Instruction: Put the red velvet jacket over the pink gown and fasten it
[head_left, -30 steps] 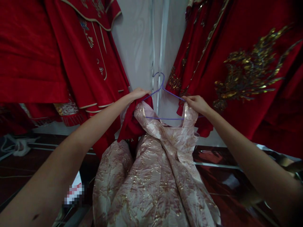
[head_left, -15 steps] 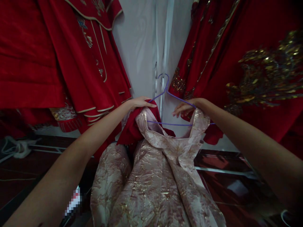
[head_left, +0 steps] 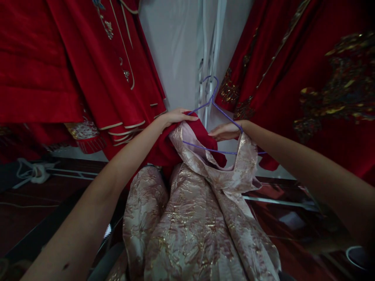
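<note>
A pink and gold brocade dress (head_left: 199, 210) hangs from a thin purple wire hanger (head_left: 216, 109) in front of me. My left hand (head_left: 177, 116) grips the dress's left shoulder together with a fold of red cloth (head_left: 164, 150). At the right arm of the hanger, my right hand (head_left: 227, 130) lies flat with fingers stretched out toward the centre, touching the wire and the red cloth behind the neckline. The hanger's hook points up, in front of the white wall.
Red velvet garments with gold trim (head_left: 73, 70) hang at the left. More red garments with gold embroidery (head_left: 316, 78) hang at the right. A white wall with ribbons (head_left: 181, 58) is behind. The dark red floor (head_left: 38, 210) shows a white cord (head_left: 32, 171) at the left.
My right hand let go of the dress's right shoulder and stretched its fingers inward along the hanger. The hanger and dress shifted slightly right and tilted. My left hand kept its hold.
</note>
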A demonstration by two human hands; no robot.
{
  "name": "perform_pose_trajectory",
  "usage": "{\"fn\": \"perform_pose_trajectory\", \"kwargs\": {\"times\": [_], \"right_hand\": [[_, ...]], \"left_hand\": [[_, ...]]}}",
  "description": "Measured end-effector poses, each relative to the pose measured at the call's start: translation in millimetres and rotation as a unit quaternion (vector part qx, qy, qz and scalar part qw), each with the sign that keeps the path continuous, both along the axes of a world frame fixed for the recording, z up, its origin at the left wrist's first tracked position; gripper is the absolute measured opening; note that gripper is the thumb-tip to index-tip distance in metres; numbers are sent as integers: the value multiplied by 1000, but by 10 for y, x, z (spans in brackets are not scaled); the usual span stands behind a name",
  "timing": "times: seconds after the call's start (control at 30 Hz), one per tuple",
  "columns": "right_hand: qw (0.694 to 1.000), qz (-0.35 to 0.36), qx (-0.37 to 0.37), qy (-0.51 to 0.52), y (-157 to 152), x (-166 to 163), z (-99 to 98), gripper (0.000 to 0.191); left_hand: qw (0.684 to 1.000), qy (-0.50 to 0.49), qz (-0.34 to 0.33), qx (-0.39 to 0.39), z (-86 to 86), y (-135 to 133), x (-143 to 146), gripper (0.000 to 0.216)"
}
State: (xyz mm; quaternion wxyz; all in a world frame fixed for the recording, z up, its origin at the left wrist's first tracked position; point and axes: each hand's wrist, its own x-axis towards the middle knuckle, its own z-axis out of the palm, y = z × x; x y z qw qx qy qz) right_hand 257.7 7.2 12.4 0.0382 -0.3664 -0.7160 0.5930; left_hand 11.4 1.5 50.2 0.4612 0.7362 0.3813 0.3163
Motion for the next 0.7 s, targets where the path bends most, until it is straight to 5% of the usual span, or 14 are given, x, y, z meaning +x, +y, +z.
{"fn": "perform_pose_trajectory", "kwargs": {"times": [0.1,0.17,0.27,0.33,0.47,0.7], "right_hand": [[994,-76,80,-4,-5,42,35,36],[957,-186,216,-57,35,90,79,39],[816,-330,444,-167,81,175,171,37],[737,-374,520,-216,48,233,236,34],[681,-387,555,-281,-152,397,337,27],[592,-405,564,-409,-512,1076,403,22]], "left_hand": [[999,12,7,46,-15,3,5,21],[997,23,15,77,-52,37,4,23],[987,31,66,143,-153,142,27,30],[971,28,119,207,-229,233,60,34],[935,41,172,307,-345,363,124,38],[909,52,217,352,-450,309,228,36]]}}
